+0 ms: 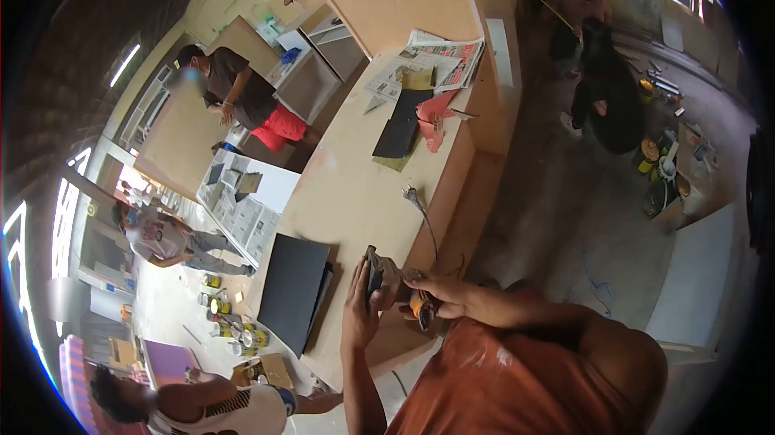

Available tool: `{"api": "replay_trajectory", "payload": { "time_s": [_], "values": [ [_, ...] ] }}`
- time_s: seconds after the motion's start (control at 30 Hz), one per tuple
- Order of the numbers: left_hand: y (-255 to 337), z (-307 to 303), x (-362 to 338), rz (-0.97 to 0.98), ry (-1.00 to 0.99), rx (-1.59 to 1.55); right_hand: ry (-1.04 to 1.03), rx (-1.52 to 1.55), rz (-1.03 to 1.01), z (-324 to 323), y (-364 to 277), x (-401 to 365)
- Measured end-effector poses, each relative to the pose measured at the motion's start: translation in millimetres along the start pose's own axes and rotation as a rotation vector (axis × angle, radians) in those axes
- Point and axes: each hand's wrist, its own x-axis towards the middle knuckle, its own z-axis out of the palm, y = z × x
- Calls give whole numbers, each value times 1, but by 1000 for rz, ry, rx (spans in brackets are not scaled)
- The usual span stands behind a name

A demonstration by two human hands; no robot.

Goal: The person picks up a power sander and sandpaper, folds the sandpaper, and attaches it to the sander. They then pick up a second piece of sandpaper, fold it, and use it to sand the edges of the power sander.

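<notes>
My left hand (361,306) lies along the flat black pad of what looks like an electric sander (387,280), fingers stretched over the pad and thumb on the near side. My right hand (442,291) grips the tool's body from the other side, with an orange part (419,306) showing below the fingers. The tool is tipped so its pad faces my left palm. Just beyond it is the pale wooden worktop (339,184). Dark sandpaper sheets (292,290) lie at the worktop's near left corner. An electric plug (412,195) with a grey cord rests near the right edge.
Farther along the worktop are newspapers (452,59), black sandpaper (401,124) and a torn red piece (436,116). Several cans (218,306) stand on the floor at left. Co-workers stand at left; others crouch at right near more cans (648,152).
</notes>
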Motion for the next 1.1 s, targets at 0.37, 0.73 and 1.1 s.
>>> {"api": "replay_trajectory", "payload": {
  "time_s": [0.37, 0.73, 1.1],
  "values": [
    [16, -17, -137, 136, -68, -401, 21, -36, -68, -22, 100, -114],
    [-72, -8, -105, 57, 9, 336, 316, 143, -495, -116, 151, -237],
    [-88, 30, -66, 185, 94, 522, 397, 645, -527, -225, 173, -290]
  ]
}}
